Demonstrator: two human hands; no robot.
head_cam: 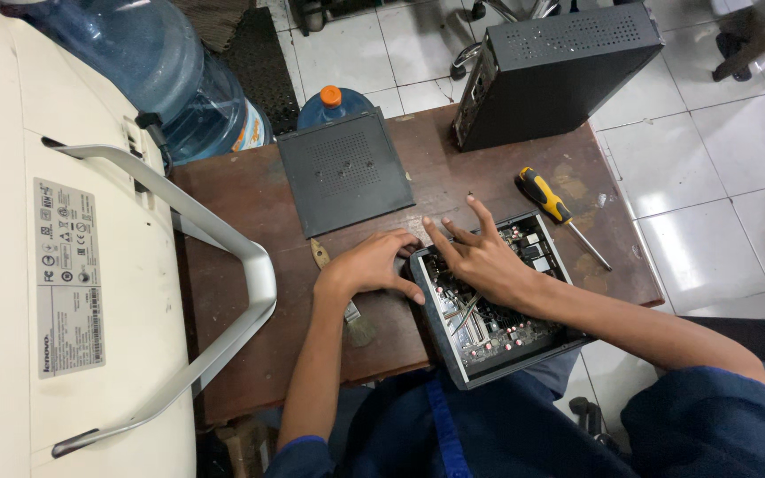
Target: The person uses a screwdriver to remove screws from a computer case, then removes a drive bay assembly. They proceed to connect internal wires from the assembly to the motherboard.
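Hands are working at an opened small computer case (475, 354), a dark shallow box whose circuit board is lying exposed, and which is sitting at the near edge of a brown wooden table (250, 221), partly overhanging toward the person. The left hand (372, 265) is resting against the left wall of the case, fingers curled loosely round its far-left corner, steadying rather than pinching. The right hand (480, 257) is lying over the far half of the board with its fingers spread wide, fingertips pointing away from the person; whether any fingertip is pressing a part cannot be told.

Just left of the case, a small paintbrush (347, 310) is lying on the table, partly hidden under the left wrist. Beyond the case, a flat dark cover panel (343, 168) is lying by itself. To the right of the case, a screwdriver (555, 208) with a yellow and black handle is lying at a slant, close but not touching. Further beyond the case, a second closed black computer box (560, 71) is standing at the table's far edge. Well to the left of the case, the white back of an all-in-one monitor (11, 265) with a silver stand (241, 265) is filling the view, with blue water jugs (152, 71) behind it on the tiled floor (719, 195).
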